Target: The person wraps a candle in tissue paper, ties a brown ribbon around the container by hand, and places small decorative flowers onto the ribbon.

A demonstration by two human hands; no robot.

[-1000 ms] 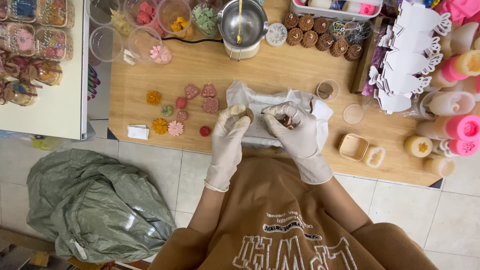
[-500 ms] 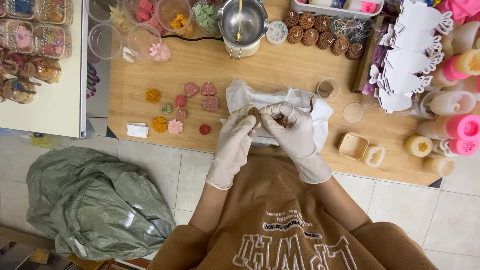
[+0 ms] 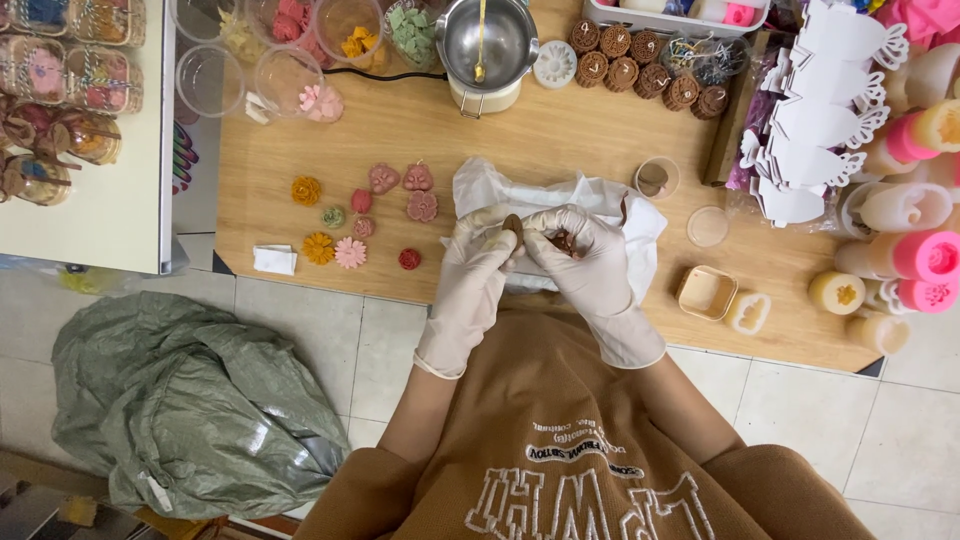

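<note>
Both my hands wear white gloves and meet over a crumpled white cloth (image 3: 610, 200) on the wooden table (image 3: 560, 130). My left hand (image 3: 478, 258) pinches a small brown moulded piece (image 3: 512, 223) at its fingertips. My right hand (image 3: 585, 255) curls around another small brown bit, mostly hidden in its fingers, and touches the left hand's piece. Several small flower-shaped pieces (image 3: 350, 252) in pink, orange, green and red lie on the table to the left of my hands.
A metal pot (image 3: 488, 40) stands at the back centre, with clear cups of coloured bits to its left. Brown round pieces (image 3: 645, 75) line up at the back right. White cut-out shapes (image 3: 810, 110), pink and cream moulds (image 3: 925, 255) and a small square mould (image 3: 706, 292) sit at the right. A green bag (image 3: 190, 410) lies on the floor.
My hands have drawn closer together. The left hand now holds the brown piece up at its fingertips, against the right hand.
</note>
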